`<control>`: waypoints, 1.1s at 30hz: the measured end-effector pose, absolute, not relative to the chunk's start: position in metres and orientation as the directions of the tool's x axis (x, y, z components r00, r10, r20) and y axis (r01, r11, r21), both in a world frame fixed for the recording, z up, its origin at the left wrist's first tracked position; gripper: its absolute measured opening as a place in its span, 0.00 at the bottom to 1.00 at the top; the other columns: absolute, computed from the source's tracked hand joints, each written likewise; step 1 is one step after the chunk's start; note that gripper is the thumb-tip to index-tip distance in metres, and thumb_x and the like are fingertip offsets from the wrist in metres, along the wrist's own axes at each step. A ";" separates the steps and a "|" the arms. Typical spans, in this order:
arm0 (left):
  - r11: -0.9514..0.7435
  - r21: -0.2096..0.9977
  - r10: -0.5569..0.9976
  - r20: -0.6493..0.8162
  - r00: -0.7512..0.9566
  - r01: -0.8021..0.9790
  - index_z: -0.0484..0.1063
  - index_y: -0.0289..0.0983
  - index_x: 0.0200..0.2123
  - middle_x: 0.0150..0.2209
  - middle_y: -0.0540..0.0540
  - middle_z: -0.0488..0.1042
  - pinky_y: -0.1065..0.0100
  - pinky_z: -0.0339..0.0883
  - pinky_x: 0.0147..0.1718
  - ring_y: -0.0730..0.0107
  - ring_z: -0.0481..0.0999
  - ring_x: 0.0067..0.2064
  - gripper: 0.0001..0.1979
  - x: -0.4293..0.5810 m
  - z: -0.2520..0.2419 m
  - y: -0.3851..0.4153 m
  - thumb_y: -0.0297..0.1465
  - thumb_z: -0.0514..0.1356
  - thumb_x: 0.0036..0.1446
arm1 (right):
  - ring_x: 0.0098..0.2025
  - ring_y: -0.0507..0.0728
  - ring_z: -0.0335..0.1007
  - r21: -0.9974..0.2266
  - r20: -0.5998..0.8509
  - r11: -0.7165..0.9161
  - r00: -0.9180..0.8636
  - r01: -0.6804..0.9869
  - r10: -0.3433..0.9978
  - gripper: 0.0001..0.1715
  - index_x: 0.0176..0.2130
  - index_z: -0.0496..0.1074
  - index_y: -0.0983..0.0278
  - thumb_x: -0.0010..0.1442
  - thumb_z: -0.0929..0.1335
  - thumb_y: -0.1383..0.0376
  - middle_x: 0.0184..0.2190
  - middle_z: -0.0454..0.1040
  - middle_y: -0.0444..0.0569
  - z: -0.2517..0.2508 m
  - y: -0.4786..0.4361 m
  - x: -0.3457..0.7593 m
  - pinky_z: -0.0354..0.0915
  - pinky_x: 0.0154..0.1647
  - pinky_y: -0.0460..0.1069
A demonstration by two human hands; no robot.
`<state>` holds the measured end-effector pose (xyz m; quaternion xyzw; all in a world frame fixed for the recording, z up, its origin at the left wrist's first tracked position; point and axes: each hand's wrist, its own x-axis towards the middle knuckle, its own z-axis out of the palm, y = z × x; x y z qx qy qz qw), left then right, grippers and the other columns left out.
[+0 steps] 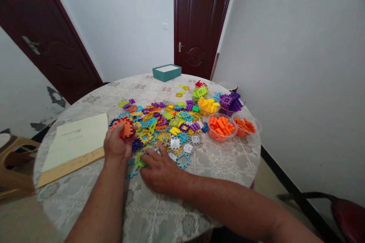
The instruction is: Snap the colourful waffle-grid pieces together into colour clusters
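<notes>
My left hand (117,145) is closed around orange interlocking plastic building pieces (126,128), held just above the left end of a mixed pile. My right hand (161,169) lies low at the pile's near edge, fingers spread, touching or nearly touching a lime-green piece (139,160); whether it grips that piece is partly hidden. The pile of toothed square pieces (149,122) runs across the table in yellow, blue, purple, green and orange. A white square piece (175,143) and a light-blue frame piece (183,160) lie just beyond my right hand.
Clear tubs on the right hold sorted pieces: orange blocks (221,126), orange flat pieces (244,126), yellow blocks (208,104), purple squares (230,101) and green squares (200,92). A teal box (167,72) stands at the back. A paper folder (78,136) lies left on the round table (171,216).
</notes>
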<state>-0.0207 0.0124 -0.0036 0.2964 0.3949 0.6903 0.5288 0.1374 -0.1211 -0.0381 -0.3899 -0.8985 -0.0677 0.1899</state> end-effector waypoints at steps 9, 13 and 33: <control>-0.103 0.862 0.969 -0.025 -0.244 -0.497 0.71 0.38 0.42 0.35 0.47 0.76 0.70 0.75 0.21 0.63 0.82 0.32 0.12 -0.017 0.000 0.009 0.30 0.65 0.53 | 0.62 0.60 0.63 0.005 0.420 0.706 -0.642 0.708 0.641 0.12 0.43 0.77 0.61 0.74 0.64 0.63 0.57 0.74 0.51 -0.048 -0.079 0.126 0.47 0.73 0.69; -0.108 0.867 0.972 -0.010 -0.234 -0.487 0.72 0.38 0.40 0.34 0.48 0.76 0.70 0.75 0.20 0.63 0.81 0.32 0.10 -0.018 0.000 0.009 0.30 0.65 0.53 | 0.58 0.58 0.66 0.013 0.457 0.712 -0.638 0.702 0.620 0.14 0.44 0.76 0.61 0.76 0.62 0.64 0.54 0.76 0.50 -0.039 -0.071 0.128 0.48 0.74 0.66; -0.086 0.866 0.976 -0.027 -0.217 -0.492 0.71 0.39 0.41 0.36 0.48 0.76 0.70 0.73 0.18 0.61 0.82 0.31 0.11 -0.007 0.000 0.005 0.29 0.64 0.53 | 0.78 0.70 0.41 -0.267 0.210 0.398 -0.350 0.877 0.913 0.42 0.73 0.59 0.55 0.68 0.66 0.41 0.76 0.53 0.54 -0.038 -0.132 0.216 0.42 0.75 0.72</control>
